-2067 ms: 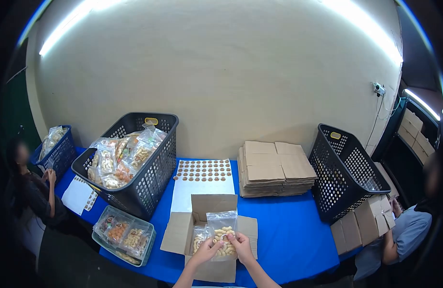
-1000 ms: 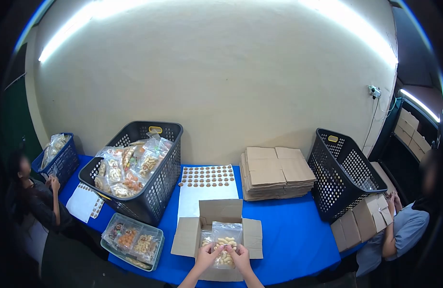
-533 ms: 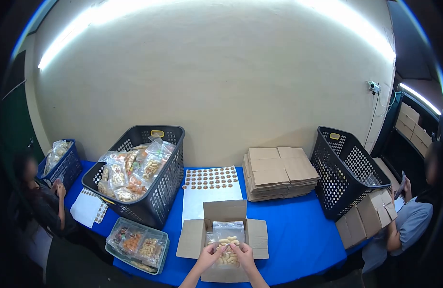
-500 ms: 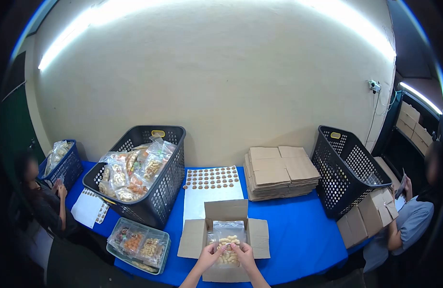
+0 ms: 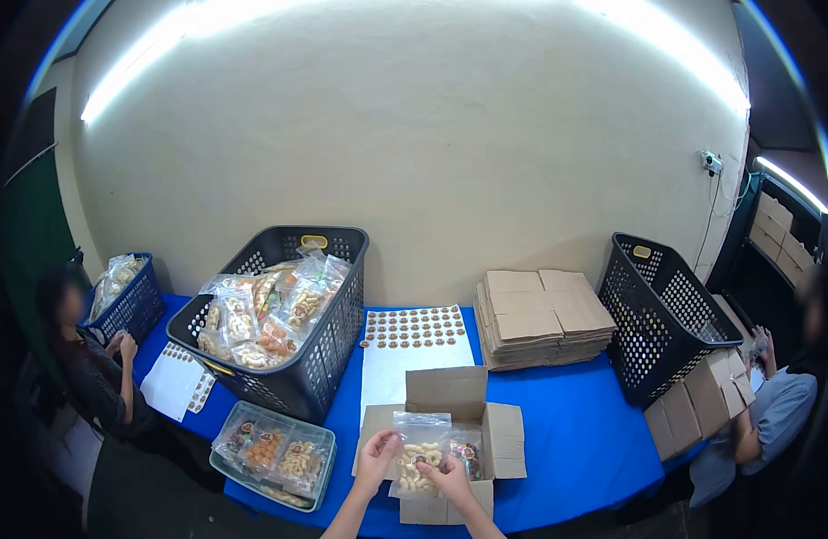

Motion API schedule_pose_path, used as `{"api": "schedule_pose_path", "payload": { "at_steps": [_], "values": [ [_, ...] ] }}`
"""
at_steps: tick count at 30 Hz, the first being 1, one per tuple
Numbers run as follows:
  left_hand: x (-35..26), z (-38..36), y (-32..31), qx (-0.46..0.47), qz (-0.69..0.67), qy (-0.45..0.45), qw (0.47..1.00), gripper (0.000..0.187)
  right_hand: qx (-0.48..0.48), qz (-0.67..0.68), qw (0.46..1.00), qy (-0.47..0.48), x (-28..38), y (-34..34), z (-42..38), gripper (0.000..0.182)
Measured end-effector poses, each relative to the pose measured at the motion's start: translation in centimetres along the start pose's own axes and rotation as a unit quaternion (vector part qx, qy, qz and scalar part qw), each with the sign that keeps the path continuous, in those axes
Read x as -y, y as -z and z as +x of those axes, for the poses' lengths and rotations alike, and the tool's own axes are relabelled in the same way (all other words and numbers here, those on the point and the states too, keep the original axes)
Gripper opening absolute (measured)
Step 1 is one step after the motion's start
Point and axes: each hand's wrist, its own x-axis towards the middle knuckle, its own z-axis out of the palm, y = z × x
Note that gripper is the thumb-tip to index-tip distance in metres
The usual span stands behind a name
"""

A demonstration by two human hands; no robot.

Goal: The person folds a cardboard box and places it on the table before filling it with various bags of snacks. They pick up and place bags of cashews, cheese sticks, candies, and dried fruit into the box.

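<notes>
A clear zip bag of pale, curved snack pieces (image 5: 409, 474) is held up over the near left part of an open cardboard box (image 5: 445, 388). My left hand (image 5: 375, 460) pinches the bag's upper left edge. At the bag's lower right, my right hand (image 5: 448, 478) grips it, with the thumb on its front near a small round brown sticker (image 5: 421, 461). Behind the held bag, another bag with dark, multicoloured contents (image 5: 468, 456) shows inside the box. The held bag hides much of the box's inside.
Left stand a tub of snack bags (image 5: 322, 481) and a large black basket (image 5: 338, 364) heaped with bags. A sticker sheet (image 5: 383, 377) lies behind the box. Flattened cartons (image 5: 544, 310) and another black basket (image 5: 622, 359) are right. People work at both sides.
The held bag has shifted left relative to the box, uncovering the dark-coloured bag inside. My left hand has moved up to the bag's upper left edge. The whole view has shifted slightly.
</notes>
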Motion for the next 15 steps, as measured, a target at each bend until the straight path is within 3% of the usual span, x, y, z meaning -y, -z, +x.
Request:
{"api": "schedule_pose_path", "payload": {
  "at_steps": [2,5,9,12,15],
  "values": [
    [-0.2,0.7,0.8,-0.002,-0.026,0.012,1.0,0.021,-0.005,-0.027,1.0,0.015,-1.7,-0.1,0.4,0.03],
    [-0.4,1.1,1.2,-0.003,-0.005,-0.003,1.0,0.016,0.018,0.044,0.999,-0.001,1.4,-1.1,-0.5,0.034],
    [-0.1,1.4,1.1,-0.021,-0.021,-0.048,0.998,0.019,-0.035,-0.118,0.986,0.115,0.8,0.5,0.7,0.046],
    [-0.8,1.4,0.7,-0.02,0.072,-0.079,0.994,0.017,-0.1,-0.237,0.948,0.187,5.0,1.2,0.4,0.053],
    [-2.2,1.0,-0.4,0.029,0.25,-0.206,0.946,0.014,-0.081,-0.355,0.888,0.28,9.0,1.4,0.5,0.05]
  ]
}}
